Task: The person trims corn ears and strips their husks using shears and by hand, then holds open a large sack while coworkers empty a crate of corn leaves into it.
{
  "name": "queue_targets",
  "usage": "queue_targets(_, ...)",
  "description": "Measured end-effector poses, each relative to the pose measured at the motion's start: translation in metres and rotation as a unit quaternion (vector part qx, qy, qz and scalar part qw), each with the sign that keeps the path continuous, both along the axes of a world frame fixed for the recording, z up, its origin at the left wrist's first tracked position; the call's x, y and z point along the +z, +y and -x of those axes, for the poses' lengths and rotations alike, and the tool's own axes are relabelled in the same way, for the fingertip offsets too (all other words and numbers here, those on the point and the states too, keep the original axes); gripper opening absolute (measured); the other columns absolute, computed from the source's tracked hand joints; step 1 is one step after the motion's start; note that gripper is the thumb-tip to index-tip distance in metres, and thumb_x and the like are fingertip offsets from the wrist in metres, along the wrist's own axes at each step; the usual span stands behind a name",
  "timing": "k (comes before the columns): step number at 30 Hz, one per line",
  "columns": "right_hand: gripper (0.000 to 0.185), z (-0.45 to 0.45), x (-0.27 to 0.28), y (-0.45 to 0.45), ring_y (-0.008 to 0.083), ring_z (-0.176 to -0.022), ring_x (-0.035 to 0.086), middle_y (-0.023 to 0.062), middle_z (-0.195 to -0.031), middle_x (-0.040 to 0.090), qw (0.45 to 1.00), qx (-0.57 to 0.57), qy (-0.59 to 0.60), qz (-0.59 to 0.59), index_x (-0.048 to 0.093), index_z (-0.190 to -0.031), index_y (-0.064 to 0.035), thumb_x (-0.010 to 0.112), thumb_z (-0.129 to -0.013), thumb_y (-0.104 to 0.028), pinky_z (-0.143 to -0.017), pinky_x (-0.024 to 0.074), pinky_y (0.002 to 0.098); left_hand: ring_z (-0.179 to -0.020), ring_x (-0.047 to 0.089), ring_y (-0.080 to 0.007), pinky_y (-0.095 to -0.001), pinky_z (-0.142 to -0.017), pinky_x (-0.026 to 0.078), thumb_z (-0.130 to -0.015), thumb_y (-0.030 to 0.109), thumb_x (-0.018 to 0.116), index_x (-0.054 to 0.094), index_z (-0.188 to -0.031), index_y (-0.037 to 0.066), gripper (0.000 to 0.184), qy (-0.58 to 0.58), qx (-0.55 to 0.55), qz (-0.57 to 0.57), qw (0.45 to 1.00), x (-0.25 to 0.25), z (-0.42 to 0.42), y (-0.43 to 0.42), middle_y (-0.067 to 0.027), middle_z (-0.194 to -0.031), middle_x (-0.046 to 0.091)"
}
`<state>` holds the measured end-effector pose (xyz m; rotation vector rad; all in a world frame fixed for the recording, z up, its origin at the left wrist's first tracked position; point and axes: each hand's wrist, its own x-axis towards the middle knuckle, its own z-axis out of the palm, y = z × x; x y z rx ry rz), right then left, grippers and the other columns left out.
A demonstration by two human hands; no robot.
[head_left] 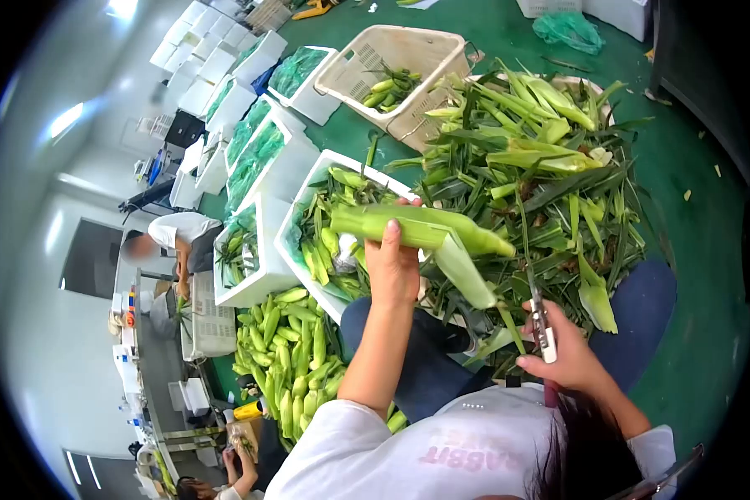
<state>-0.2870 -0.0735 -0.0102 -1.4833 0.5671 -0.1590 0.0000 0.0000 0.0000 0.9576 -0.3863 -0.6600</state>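
Observation:
My left hand (396,262) is wrapped round an ear of corn (429,231) in its pale green husk, held level above my lap. One husk leaf (465,271) is peeled away and hangs from the ear, its narrow tip reaching down toward my right thumb. In my closed right hand (571,346) is a knife (543,329) with a white and grey handle, its long thin dark blade pointing away from me. Whether the right fingers also pinch the leaf tip cannot be made out. Beyond both hands rises a heap of stripped husks and leaves (533,179).
Left of me stands a white foam box (287,242) of corn, with a pile of corn ears (296,358) nearer. A beige crate (408,37) holds a few ears. More foam boxes (262,158) with green bags line the left. Two people (179,233) work farther left.

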Motion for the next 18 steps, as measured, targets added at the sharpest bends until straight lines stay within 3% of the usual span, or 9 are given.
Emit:
queue_targets(2,0.082,0.004,-0.013,0.003,0.029,-0.095,0.062,0.0148,-0.106,0.061,0.995,-0.033,0.063,0.076,0.039,-0.136,-0.0011,0.084,-0.072,-0.025,-0.085,0.0494,0.0366,-0.129,0.047,-0.0325,-0.0525,-0.111,0.036,-0.093,0.025,0.067,0.039,-0.136,0.01,0.054,0.069,0.07,0.043,0.994,-0.014,0.02,-0.007,-0.0117,-0.134,0.05)
queue_targets(3,0.081,-0.033,-0.015,0.019,0.0203,-0.096,0.058,0.0103,-0.108,0.057,0.995,-0.046,0.019,0.09,0.037,-0.139,-0.0051,0.081,-0.073,-0.017,-0.087,0.0472,0.0342,-0.129,0.048,-0.0313,-0.0514,-0.111,0.037,-0.095,0.027,0.064,0.04,-0.135,0.007,0.051,0.057,0.075,0.057,0.994,0.003,-0.007,0.005,-0.0126,-0.132,0.052)
queue_targets(5,0.083,-0.037,-0.03,0.017,0.0237,-0.102,0.057,0.0135,-0.112,0.057,0.99,-0.072,0.012,0.12,0.035,-0.14,-0.0033,0.082,-0.073,-0.019,-0.091,0.0463,0.0356,-0.13,0.046,-0.0327,-0.0514,-0.111,0.037,-0.095,0.029,0.063,0.028,-0.142,0.003,0.064,0.143,0.074,0.068,0.985,-0.008,0.016,0.007,-0.015,-0.138,0.044)
queue_targets(7,0.089,-0.047,-0.031,0.007,0.0309,-0.111,0.056,0.021,-0.122,0.054,0.971,-0.1,-0.009,0.215,0.033,-0.139,0.0027,0.083,-0.071,-0.024,-0.095,0.045,0.039,-0.129,0.047,-0.0298,-0.0467,-0.11,0.038,-0.098,0.036,0.057,0.035,-0.14,0.003,0.058,0.178,0.052,0.056,0.981,-0.024,0.038,0.008,-0.0145,-0.138,0.048)
queue_targets(9,0.096,-0.06,-0.022,-0.006,0.0408,-0.122,0.047,0.0251,-0.13,0.047,0.958,-0.118,-0.016,0.262,0.033,-0.139,0.0031,0.085,-0.066,-0.029,-0.104,0.0382,0.0459,-0.125,0.051,-0.0265,-0.0418,-0.107,0.042,-0.096,0.036,0.06,0.045,-0.133,0.004,0.051,0.213,0.046,0.052,0.974,-0.029,0.058,0.012,-0.0116,-0.135,0.053)
queue_targets(12,0.097,-0.077,-0.018,-0.016,0.0407,-0.12,0.043,0.0229,-0.129,0.044,0.886,-0.132,-0.028,0.444,0.036,-0.136,0.0018,0.086,-0.056,-0.021,-0.102,0.0351,0.048,-0.121,0.054,-0.0252,-0.0414,-0.104,0.045,-0.097,0.04,0.058,0.05,-0.13,0.005,0.049,0.299,0.066,0.038,0.951,-0.036,0.06,0.016,-0.0097,-0.131,0.057)
queue_targets(15,0.076,-0.088,-0.015,-0.019,0.0404,-0.108,0.051,0.0218,-0.115,0.054,0.837,-0.14,-0.075,0.524,0.047,-0.122,0.0033,0.081,-0.058,-0.019,-0.1,0.038,0.047,-0.119,0.055,-0.0253,-0.0421,-0.104,0.045,-0.098,0.043,0.055,0.05,-0.129,0.005,0.05,0.329,0.068,0.026,0.942,-0.04,0.057,0.029,-0.0103,-0.129,0.058)
queue_targets(16,0.063,-0.087,-0.008,-0.018,0.0405,-0.095,0.058,0.0199,-0.101,0.061,0.845,-0.138,-0.081,0.51,0.052,-0.116,0.0016,0.078,-0.061,-0.019,-0.091,0.045,0.0453,-0.119,0.056,-0.0253,-0.0424,-0.104,0.045,-0.098,0.045,0.053,0.049,-0.129,0.005,0.05,0.332,0.07,0.022,0.94,-0.042,0.056,0.033,-0.0107,-0.128,0.059)
queue_targets(18,0.058,-0.077,-0.007,-0.016,0.0343,-0.088,0.062,0.0161,-0.096,0.063,0.928,-0.031,-0.041,0.37,0.054,-0.114,0.0001,0.077,-0.064,-0.017,-0.084,0.0486,0.0411,-0.116,0.058,-0.0262,-0.0426,-0.101,0.047,-0.098,0.049,0.05,0.051,-0.126,0.005,0.052,0.311,0.067,0.001,0.948,-0.043,0.045,0.039,-0.0124,-0.125,0.06)
